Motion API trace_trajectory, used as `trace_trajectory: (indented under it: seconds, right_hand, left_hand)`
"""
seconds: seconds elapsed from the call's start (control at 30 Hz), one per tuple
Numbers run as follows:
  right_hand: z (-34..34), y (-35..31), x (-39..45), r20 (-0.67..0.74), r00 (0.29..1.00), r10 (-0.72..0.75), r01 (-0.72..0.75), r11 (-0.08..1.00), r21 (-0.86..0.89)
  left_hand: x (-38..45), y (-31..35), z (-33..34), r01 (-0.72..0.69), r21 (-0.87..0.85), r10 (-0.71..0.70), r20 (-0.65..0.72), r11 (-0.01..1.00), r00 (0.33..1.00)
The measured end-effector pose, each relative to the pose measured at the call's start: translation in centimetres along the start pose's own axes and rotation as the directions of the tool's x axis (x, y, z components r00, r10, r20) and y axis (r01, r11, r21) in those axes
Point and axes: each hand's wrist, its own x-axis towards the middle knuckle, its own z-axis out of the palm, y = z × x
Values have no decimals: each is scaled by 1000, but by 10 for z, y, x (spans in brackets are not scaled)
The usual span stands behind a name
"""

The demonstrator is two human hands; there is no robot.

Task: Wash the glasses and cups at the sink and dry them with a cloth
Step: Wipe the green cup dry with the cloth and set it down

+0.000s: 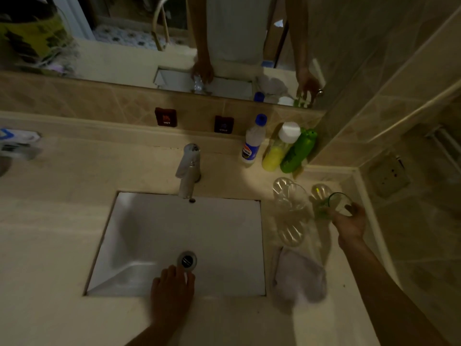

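A square white sink (pixel 219 228) sits sunk in the beige tabletop (pixel 50 245), holding no water that can be seen, its round metal drain (pixel 187 260) near the front. The left hand (pixel 172 290) hangs over the sink's near edge by the drain; in the mirror it seems to hold a clear glass, but whether its grip is closed on one cannot be told directly. At the right, the right hand (pixel 349 224) grips a green-tinted glass (pixel 338 203) by its rim, tilted, just beside two clear ribbed glasses (pixel 289 193) that stand on the tabletop, a third one (pixel 290 233) nearer. A pale cloth (pixel 299 278) lies crumpled near these, at the sink's right edge. Against the far wall stand a white bottle with a blue cap (pixel 253 141), its label too blurred to read, a bottle of yellow liquid with a white cap (pixel 280 146), and a green bottle (pixel 298 152). A chrome faucet (pixel 188 171) rises behind the sink; above it two dark tags read "HOT" (pixel 166 117) and "COLD" (pixel 223 124).
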Motion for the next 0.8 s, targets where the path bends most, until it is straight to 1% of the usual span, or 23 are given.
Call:
trace_trajectory:
  seconds: [0.07, 0.1, 0.17, 0.23, 0.3, 0.33, 0.37, 0.4, 0.43, 0.47, 0.5, 0.57, 0.63, 0.67, 0.7, 0.73, 0.8]
  right_hand:
    - [-12, -6, -21, 16, 999, -32, 32, 999, 37]
    - [-19, -11, -35, 45, 997, -62, 59, 997, 50]
    - [-32, -15, -61, 126, 986, -113, 106, 993, 60]
    - [-44, -18, -89, 191, 973, -131, 124, 991, 47]
    - [-50, -18, -118, 267, 951, -157, 152, 988, 39]
    - [-51, -18, -133, 318, 936, -152, 138, 988, 65]
    - [-49, -17, -148, 365, 923, -126, 98, 991, 93]
    - [-44, -14, -160, 406, 908, -102, 60, 992, 115]
    - [-38, -11, -173, 443, 893, -81, 26, 991, 130]
    - [-30, -8, -185, 481, 874, -69, -4, 989, 150]
    - [-21, -6, -196, 518, 854, -51, -42, 985, 167]
    - [-3, -2, -216, 593, 805, -8, -137, 970, 199]
    - [12, -6, -234, 677, 735, 27, -235, 947, 218]
    - [19, -9, -241, 703, 710, 39, -262, 941, 213]
    - [24, -14, -249, 715, 697, 54, -276, 941, 198]
    - [29, -19, -255, 716, 695, 62, -278, 942, 188]
    - [37, -27, -269, 704, 707, 72, -263, 950, 167]
  left_hand:
    - [-1, 0, -3, -18, -14, 18, -30, 1000, 999]
    - [-1, -1, 0, -44, -12, 43, -58, 999, 997]
    - [-4, -1, -2, -58, -43, 56, -56, 997, 997]
    - [-5, -1, -9, 65, -180, -54, 66, 982, 996]
    - [0, -2, -17, 198, -322, -164, 128, 926, 978]
    - [4, -2, -21, 250, -406, -193, 175, 879, 965]
    - [7, 0, -31, 291, -530, -197, 228, 797, 954]
    - [10, 5, -42, 329, -662, -192, 274, 673, 943]
    - [11, 11, -53, 339, -764, -176, 291, 549, 940]
    - [9, 17, -65, 313, -834, -141, 280, 453, 950]
    - [5, 24, -76, 285, -883, -85, 273, 374, 958]
    - [-8, 39, -97, 262, -930, 40, 281, 259, 959]
    - [-23, 53, -113, 248, -959, 157, 268, 136, 951]
    - [-31, 57, -119, 237, -968, 214, 249, 82, 944]
    - [-38, 61, -124, 228, -972, 254, 234, 55, 938]
    - [-42, 62, -128, 216, -975, 276, 220, 45, 936]
    - [-48, 60, -128, 214, -976, 272, 219, 48, 937]
